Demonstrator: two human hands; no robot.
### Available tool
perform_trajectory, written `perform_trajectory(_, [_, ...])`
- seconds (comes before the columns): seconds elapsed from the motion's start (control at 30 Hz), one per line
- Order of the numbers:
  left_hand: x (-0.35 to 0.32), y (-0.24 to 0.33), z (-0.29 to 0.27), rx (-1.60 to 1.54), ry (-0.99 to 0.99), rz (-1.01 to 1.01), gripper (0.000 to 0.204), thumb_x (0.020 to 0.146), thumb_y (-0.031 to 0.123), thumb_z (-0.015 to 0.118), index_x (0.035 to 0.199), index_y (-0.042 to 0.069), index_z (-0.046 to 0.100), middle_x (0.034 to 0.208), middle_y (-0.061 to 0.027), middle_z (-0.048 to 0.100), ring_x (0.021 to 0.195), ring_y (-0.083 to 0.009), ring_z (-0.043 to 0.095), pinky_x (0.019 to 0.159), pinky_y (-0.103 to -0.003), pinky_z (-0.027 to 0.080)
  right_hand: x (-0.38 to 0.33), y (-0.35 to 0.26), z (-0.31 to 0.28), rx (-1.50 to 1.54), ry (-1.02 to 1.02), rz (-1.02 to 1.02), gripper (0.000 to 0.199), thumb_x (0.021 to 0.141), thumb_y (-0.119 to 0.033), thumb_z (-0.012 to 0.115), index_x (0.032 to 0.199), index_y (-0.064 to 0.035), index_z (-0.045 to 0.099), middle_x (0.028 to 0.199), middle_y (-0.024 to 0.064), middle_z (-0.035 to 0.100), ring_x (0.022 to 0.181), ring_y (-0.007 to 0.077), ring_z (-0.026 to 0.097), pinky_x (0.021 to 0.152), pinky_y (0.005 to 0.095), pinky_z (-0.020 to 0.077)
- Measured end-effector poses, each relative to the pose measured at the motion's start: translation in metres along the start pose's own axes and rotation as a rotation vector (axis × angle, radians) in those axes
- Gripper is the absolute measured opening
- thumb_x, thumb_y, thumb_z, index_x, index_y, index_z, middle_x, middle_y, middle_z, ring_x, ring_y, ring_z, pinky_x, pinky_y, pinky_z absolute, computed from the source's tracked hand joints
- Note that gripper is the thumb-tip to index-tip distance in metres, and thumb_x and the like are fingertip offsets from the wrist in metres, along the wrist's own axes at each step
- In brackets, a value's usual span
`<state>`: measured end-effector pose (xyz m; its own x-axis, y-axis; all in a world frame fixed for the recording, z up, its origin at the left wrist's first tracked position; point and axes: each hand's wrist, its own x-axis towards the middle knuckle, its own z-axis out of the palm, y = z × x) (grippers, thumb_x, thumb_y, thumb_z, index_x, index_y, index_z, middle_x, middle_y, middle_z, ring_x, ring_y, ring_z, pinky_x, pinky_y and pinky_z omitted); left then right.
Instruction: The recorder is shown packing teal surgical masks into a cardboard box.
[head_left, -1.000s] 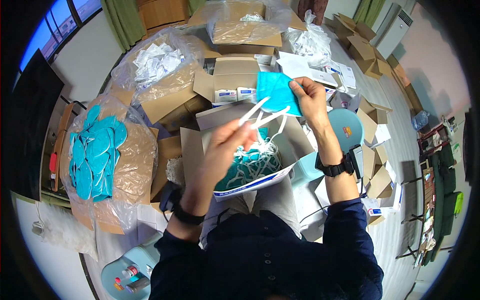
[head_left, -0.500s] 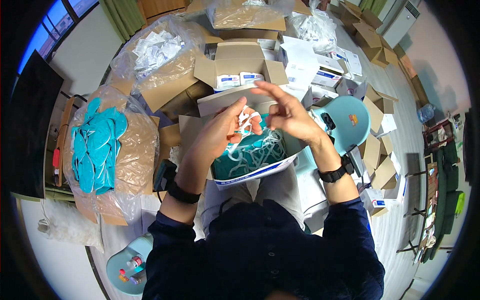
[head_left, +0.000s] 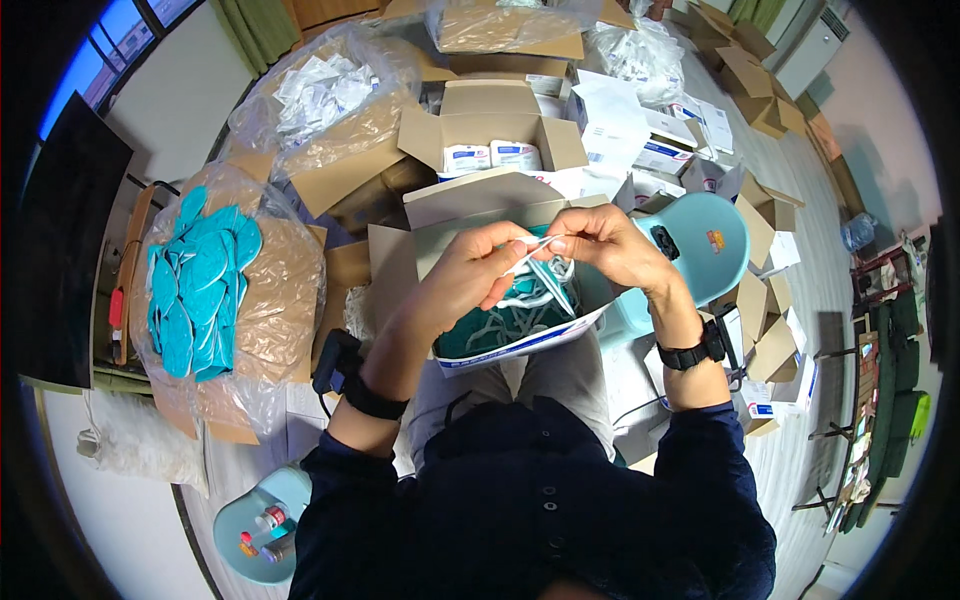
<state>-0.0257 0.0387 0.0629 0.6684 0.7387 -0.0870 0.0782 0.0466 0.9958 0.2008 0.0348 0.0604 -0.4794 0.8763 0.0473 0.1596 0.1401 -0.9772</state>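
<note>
My left hand (head_left: 470,272) and my right hand (head_left: 612,246) meet above an open white carton (head_left: 515,345) on my lap. Each pinches a white cord (head_left: 537,246), which runs between the fingertips. Below the hands, teal fabric pieces (head_left: 465,338) and a tangle of loose white cords (head_left: 540,318) lie inside the carton. Part of the carton's contents is hidden by my left hand, and I cannot see what the pinched cord is fixed to.
Left stands a plastic-lined box with a pile of flat teal pieces (head_left: 203,290). Ahead, an open brown carton (head_left: 490,100) holds white packets (head_left: 515,155). A light-blue stool (head_left: 708,240) is close on the right; another (head_left: 235,520), bearing bottles, stands at lower left.
My right hand, spread with raised fingers before, has come down and now pinches the white cord beside the left fingertips. The left hand has turned slightly, and the cord is drawn between both hands.
</note>
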Motion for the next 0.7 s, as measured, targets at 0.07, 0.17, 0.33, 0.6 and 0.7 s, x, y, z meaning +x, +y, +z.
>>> perform_trajectory(0.07, [0.000, -0.002, 0.003, -0.020, -0.009, 0.037, 0.030, 0.104, 0.028, 0.042, 0.098, 0.003, 0.058, 0.054, 0.0059, 0.040, 0.044, -0.0024, 0.035, 0.043, -0.018, 0.028, -0.005, -0.001, -0.004, 0.055, -0.001, 0.016, 0.013, 0.092, -0.013, 0.063, 0.089, -0.0006, 0.066, 0.080, -0.0005, 0.064, 0.078, 0.0063, 0.055, 0.072, 0.0220, 0.0445])
perform_trajectory(0.17, [0.000, -0.007, 0.007, -0.115, 0.016, 0.056, 0.031, 0.104, 0.029, 0.041, 0.091, 0.004, 0.056, 0.057, 0.0051, 0.040, 0.047, -0.0026, 0.035, 0.044, -0.019, 0.028, -0.005, -0.001, 0.004, 0.300, 0.134, -0.127, 0.020, 0.094, -0.017, 0.059, 0.086, -0.0005, 0.066, 0.097, 0.0079, 0.068, 0.086, 0.0099, 0.058, 0.082, 0.0243, 0.0448])
perform_trajectory(0.33, [0.015, -0.010, 0.041, -0.192, 0.074, 0.141, 0.037, 0.105, 0.033, 0.038, 0.080, 0.007, 0.049, 0.066, 0.0016, 0.046, 0.053, -0.0037, 0.040, 0.044, -0.018, 0.028, 0.006, 0.000, 0.020, 0.944, 0.164, -0.136, 0.027, 0.102, -0.023, 0.043, 0.098, 0.0010, 0.055, 0.111, 0.0214, 0.066, 0.088, 0.0236, 0.063, 0.088, 0.0363, 0.0499])
perform_trajectory(0.6, [-0.002, -0.017, 0.062, -0.453, 0.141, -0.074, 0.034, 0.104, 0.029, 0.039, 0.079, 0.008, 0.047, 0.060, 0.0010, 0.043, 0.047, -0.0053, 0.035, 0.039, -0.021, 0.024, 0.033, 0.014, -0.012, 1.174, 0.390, 0.077, 0.025, 0.100, -0.020, 0.043, 0.079, -0.0099, 0.051, 0.054, -0.0051, 0.030, 0.043, 0.0086, 0.022, 0.065, 0.0337, 0.0424])
perform_trajectory(0.7, [-0.009, -0.023, 0.060, -0.607, 0.137, -0.149, 0.033, 0.104, 0.033, 0.040, 0.080, 0.011, 0.045, 0.061, 0.0018, 0.041, 0.048, -0.0058, 0.035, 0.039, -0.020, 0.024, 0.051, 0.023, -0.024, 1.155, 0.504, 0.106, 0.023, 0.098, -0.015, 0.041, 0.078, -0.0095, 0.050, 0.053, -0.0049, 0.029, 0.042, 0.0089, 0.020, 0.061, 0.0346, 0.0382])
